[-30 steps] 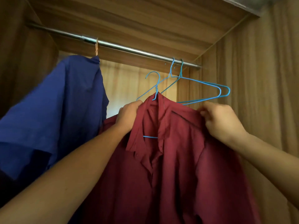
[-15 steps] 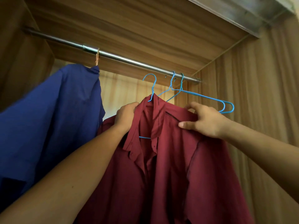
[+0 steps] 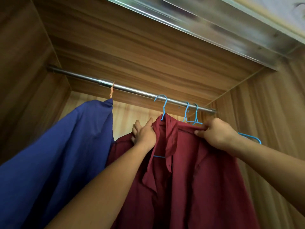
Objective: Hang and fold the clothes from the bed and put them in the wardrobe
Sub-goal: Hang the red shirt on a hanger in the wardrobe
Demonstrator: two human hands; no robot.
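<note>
Now the maroon shirt on its blue wire hanger is lifted higher than a second ago, so the hook has reached the metal rail of the wardrobe, between the blue shirt and two empty blue hangers. I cannot tell if it already sits over the rail. The left hand grips the shirt beside the collar and the right hand pinches the other shoulder, so I think this garment is almost hung.

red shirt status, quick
Left hand grips one shoulder, right hand pinches the other. Red shirt on blue hanger, hook at the rod. Empty hangers close on the right.
</note>
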